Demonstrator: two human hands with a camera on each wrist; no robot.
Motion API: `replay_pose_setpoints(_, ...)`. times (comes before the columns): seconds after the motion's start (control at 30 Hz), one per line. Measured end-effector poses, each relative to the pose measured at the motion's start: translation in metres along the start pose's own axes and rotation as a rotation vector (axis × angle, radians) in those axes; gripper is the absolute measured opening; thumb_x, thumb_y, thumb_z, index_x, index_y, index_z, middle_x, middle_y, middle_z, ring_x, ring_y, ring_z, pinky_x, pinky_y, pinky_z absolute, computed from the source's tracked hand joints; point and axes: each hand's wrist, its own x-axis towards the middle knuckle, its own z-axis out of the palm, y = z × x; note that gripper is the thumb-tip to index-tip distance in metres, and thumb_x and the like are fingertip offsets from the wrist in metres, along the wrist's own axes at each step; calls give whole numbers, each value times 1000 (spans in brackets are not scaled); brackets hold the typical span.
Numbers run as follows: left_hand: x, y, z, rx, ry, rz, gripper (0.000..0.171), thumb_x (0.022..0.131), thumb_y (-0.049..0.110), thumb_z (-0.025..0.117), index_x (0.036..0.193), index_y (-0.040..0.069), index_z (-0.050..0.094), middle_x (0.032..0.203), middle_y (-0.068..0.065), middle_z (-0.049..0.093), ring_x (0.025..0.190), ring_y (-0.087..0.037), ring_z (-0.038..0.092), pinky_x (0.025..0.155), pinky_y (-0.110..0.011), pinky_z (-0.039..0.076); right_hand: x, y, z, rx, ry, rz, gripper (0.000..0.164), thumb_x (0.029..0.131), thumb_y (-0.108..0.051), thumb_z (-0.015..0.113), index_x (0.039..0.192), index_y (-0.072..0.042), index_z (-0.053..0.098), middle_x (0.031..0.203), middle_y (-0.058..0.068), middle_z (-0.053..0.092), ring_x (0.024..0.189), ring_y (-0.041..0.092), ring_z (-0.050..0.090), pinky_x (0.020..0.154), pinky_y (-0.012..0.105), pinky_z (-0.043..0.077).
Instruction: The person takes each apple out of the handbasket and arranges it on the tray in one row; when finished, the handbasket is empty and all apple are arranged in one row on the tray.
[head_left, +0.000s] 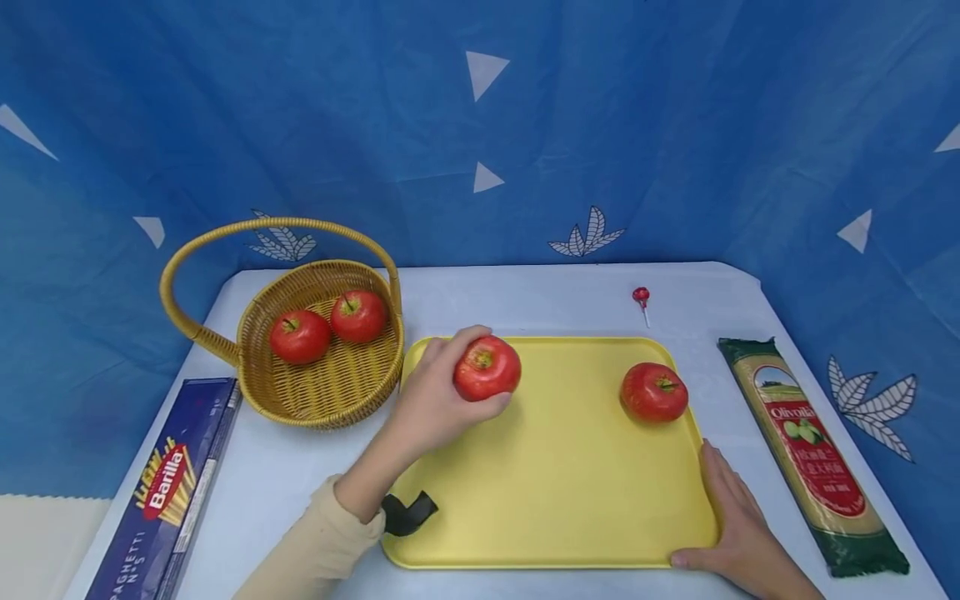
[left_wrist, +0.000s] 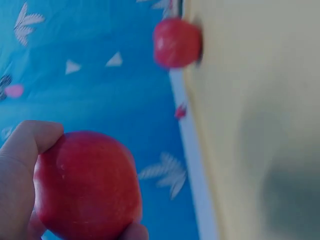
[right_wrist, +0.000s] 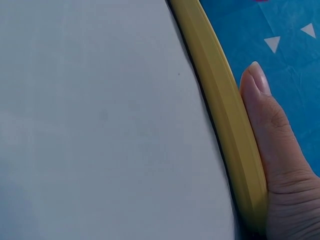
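My left hand [head_left: 435, 400] grips a red apple [head_left: 487, 367] above the left part of a yellow tray [head_left: 555, 483]. In the left wrist view that apple [left_wrist: 90, 185] sits between thumb and fingers. A second apple [head_left: 654, 392] rests at the tray's right side. At the tray's near right corner is my right hand [head_left: 738, 525], its fingers extended along the right edge and its thumb at the front edge. The right wrist view shows the thumb [right_wrist: 275, 130] lying against the tray's outer rim [right_wrist: 225, 120].
A wicker basket [head_left: 255, 367] with a tall handle stands back left, with two apples [head_left: 300, 337] inside. A blue spaghetti box [head_left: 165, 492] lies at the left, a pasta packet [head_left: 813, 458] at the right. Behind the tray lies a red lollipop [head_left: 641, 295]. Blue cloth [head_left: 480, 225] hangs behind the table.
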Motion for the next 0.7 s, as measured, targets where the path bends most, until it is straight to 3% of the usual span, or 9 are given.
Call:
replay_pose_setpoints(0.17,20,8,45,2,-132,44,74,74,45,81,140,39,47,111,-4,52,89,-17,60,70,-30,54,0,0,0,-5,0,9,146,66,-50,87,155,-14,-24,162,27,-16,143,59,-5,102,82,6)
replay_pose_setpoints(0.37,41,13,89,32,-193,83,74,73,44,82,139,36,48,110,-3,53,89,-15,58,67,-25,53,-1,-1,1,7,12,-8,147,65,-49,88,155,-16,-23,163,26,-16,144,58,-7,103,82,5)
replay_pose_setpoints(0.53,51,18,112,47,-221,100,75,73,42,82,139,36,48,110,-2,52,89,-15,56,65,-23,51,-2,-1,2,9,19,-18,146,66,-49,88,155,-16,-22,163,25,-16,145,58,-7,103,82,4)
replay_pose_setpoints(0.7,56,23,125,54,-229,105,76,72,41,84,139,35,49,109,-3,51,88,-15,56,64,-23,50,-2,-2,1,5,19,-16,146,66,-49,88,155,-15,-22,163,26,-16,145,58,-6,102,82,5)
